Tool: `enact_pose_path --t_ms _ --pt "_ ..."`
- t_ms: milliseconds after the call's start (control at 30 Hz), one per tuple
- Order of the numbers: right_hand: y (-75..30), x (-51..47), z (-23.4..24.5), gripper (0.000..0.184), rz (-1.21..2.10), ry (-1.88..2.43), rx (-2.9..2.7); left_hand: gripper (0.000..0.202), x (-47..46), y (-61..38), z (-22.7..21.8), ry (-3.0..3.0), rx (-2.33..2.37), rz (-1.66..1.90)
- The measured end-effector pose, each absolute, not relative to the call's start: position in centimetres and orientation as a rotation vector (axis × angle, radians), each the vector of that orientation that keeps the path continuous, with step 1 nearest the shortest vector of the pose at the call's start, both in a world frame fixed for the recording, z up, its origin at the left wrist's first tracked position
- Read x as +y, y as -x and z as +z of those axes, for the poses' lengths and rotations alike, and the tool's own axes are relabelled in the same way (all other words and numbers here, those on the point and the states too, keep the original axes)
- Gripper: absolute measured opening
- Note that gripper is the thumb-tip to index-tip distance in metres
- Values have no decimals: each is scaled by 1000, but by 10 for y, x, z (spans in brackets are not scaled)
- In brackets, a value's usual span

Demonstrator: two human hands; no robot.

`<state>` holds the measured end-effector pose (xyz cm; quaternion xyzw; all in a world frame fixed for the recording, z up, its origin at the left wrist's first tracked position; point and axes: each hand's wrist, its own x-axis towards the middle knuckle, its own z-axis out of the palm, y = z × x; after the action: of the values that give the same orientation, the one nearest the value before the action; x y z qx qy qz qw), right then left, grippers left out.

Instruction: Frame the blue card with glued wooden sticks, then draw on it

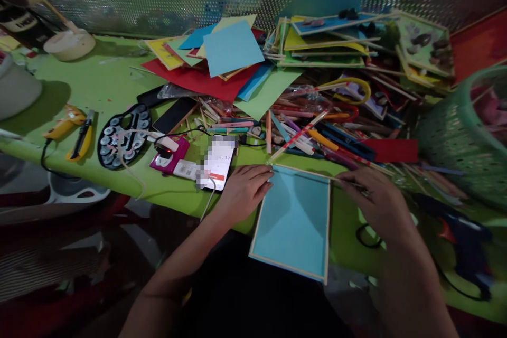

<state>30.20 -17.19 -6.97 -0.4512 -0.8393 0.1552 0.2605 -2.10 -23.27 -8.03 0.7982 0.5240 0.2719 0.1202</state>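
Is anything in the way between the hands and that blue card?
Nothing visible is in the way. The left hand is at the upper-left corner of the blue card. The right hand is by the upper-right corner, seemingly pinching a thin stick along the top edge. The phone lies left of the left hand.

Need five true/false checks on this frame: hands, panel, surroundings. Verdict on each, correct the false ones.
1. The left hand and right hand are at the blue panel's far edge. True.
2. The phone lies left of the panel. True.
3. The phone's screen is dark. False: it is lit.
4. The green basket stands right of the panel. True.
5. The blue panel lies inside the green basket. False: it lies outside, by the hands.
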Motion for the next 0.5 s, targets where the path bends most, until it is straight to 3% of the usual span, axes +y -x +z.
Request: enact_pose_path --t_ms 500 --pt "-291 -173 -73 20 539 1276 -2280 26 -234 21 -83 -2349 1551 791"
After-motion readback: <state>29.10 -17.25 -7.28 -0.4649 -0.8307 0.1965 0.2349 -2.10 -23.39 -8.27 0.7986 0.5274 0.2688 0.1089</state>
